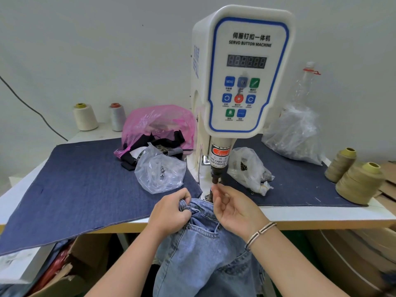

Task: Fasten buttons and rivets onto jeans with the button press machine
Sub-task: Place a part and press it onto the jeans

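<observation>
The left hand [171,211] grips a bunched fold of the jeans [205,249] at the waistband and holds it just in front of the base of the servo button machine [246,71]. The jeans hang from the front edge of the table [321,213], with only the waistband near the lower die. The right hand [232,207] is raised with the palm toward the camera. Its fingertips [215,187] pinch together just under the upper punch [215,179]. It seems to load a small button or rivet there, but the part itself is too small to see.

To do this step well, I think the part should sit fully and straight in the punch before the fingers let go, because a tilted part will probably be crushed. The left hand should then spread the waistband flat over the lower die, with no extra fold under the point. The red label on the ram warns about fingers, so both hands should be out from under the punch before the machine is started. The bag of dark fasteners [248,168] lies close on the right for the next piece.
</observation>
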`<state>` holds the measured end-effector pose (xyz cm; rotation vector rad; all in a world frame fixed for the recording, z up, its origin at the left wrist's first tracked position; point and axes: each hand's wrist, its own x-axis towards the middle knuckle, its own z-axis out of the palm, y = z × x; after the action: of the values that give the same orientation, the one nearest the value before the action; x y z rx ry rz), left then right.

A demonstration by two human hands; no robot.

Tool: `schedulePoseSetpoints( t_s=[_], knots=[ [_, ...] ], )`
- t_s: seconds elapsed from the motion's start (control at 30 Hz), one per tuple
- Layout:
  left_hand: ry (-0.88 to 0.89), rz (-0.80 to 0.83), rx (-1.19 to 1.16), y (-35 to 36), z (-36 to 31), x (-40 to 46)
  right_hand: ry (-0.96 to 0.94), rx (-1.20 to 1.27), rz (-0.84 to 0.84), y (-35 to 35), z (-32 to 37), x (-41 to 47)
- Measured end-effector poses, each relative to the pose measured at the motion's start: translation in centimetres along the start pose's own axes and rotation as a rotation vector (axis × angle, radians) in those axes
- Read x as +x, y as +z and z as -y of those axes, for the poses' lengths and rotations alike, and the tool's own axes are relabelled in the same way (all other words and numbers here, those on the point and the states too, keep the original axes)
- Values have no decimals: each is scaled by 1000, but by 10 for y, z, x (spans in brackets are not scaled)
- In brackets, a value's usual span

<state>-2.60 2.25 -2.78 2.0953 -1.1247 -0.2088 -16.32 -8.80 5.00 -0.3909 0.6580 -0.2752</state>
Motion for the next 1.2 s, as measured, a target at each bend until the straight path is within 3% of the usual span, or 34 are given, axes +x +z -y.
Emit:
schedulePoseSetpoints(
  t_s=[0.33, 0.43, 0.53, 0.7, 0.83, 0.97, 1.07, 1.2],
  knots=[
    [11, 4, 6, 0, -1, 1, -5, 106, 17, 10, -3, -14],
    [0, 9, 10, 1, 0, 1, -28, 35, 54, 16, -25, -18],
    [9, 33, 59, 0, -1, 2, -177, -434, 75, 30, -49, 0],
    [-53, -7, 37, 1, -5, 2, -740, -1497, 14, 75, -40, 73],
    [-39, 32, 5, -3, -6, 3, -770, -2272, -78, 92, -36, 129],
    [-8, 37, 9, -7, -1, 0, -772, -2541, -150, 95, -42, 148],
    [94, -78, 83, -6, 4, -4, -842, -2629, -168, 99, -50, 147],
    [-21, -130, 79, 2, 8, -7, -862, -2672, -26, 109, -53, 139]
  ],
)
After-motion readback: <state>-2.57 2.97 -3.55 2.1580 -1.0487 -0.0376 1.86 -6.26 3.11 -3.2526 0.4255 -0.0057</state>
